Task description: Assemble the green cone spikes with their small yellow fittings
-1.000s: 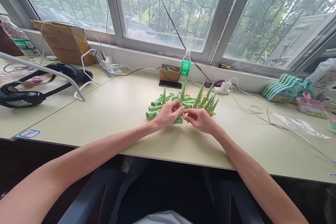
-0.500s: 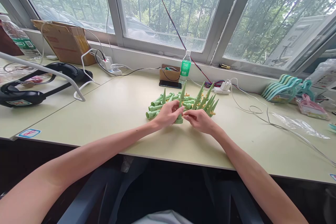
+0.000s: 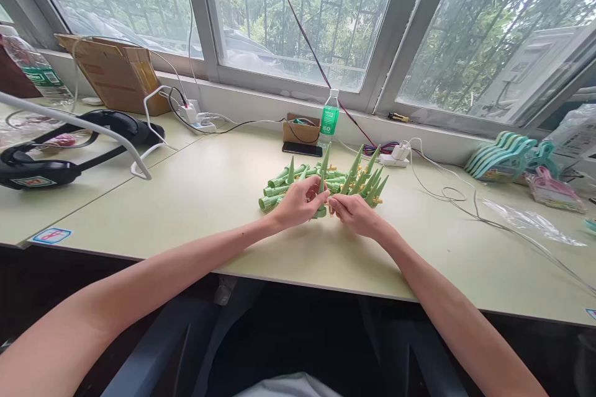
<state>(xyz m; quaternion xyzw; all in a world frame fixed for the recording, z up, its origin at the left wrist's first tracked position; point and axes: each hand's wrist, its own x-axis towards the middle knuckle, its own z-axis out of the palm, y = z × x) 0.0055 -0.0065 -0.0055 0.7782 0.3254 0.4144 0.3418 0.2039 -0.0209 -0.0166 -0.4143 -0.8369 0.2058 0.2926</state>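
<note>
The right hand (image 3: 356, 212) has slid a bit right, pinched; I can't tell on what. The left hand (image 3: 298, 201) curls round a smooth, pointy green cone (image 3: 321, 182), back from the front edge of the bench (image 3: 298, 251).

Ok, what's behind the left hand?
Behind the left hand, green cones and green tubes show, with a black phone farther back. Whatever the hand itself covers can't be seen.

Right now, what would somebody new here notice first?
Probably the green spikes in the middle of the table, with the left hand around one and the right hand close beside it. Behind stands a green-labelled bottle; a black headset-like gadget lies at far left.
</note>
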